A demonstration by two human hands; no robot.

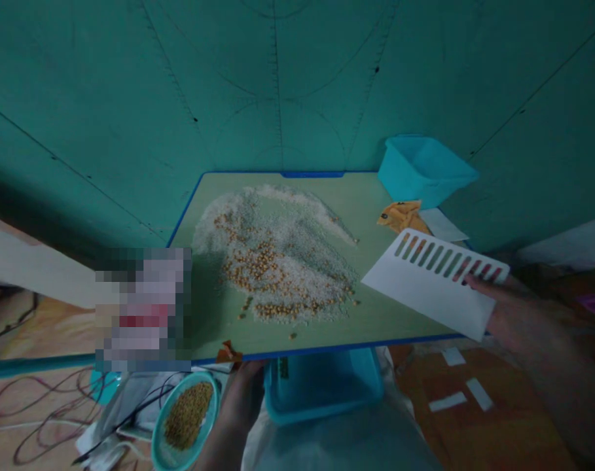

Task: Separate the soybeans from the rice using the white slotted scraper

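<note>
A white slotted scraper (427,286) is in my right hand (508,304), whose fingers close on its right end. The scraper is held tilted above the right side of the small table (203,337). Left of it, white grains (307,239) mixed with yellow-brown beans (262,258) lie spread over the tabletop. My left hand (245,396) is below the table's front edge, against the left side of a blue plastic bin (321,415). Its fingers are hidden, so their grip cannot be made out. The bin sits partly under the table edge, above my lap.
A turquoise bin (427,173) stands at the back right corner, beside a crumpled orange wrapper (402,216). Low on the left is a round basin (186,418) of beans, with cables (46,412) on the floor. A green wall (277,85) rises behind the table.
</note>
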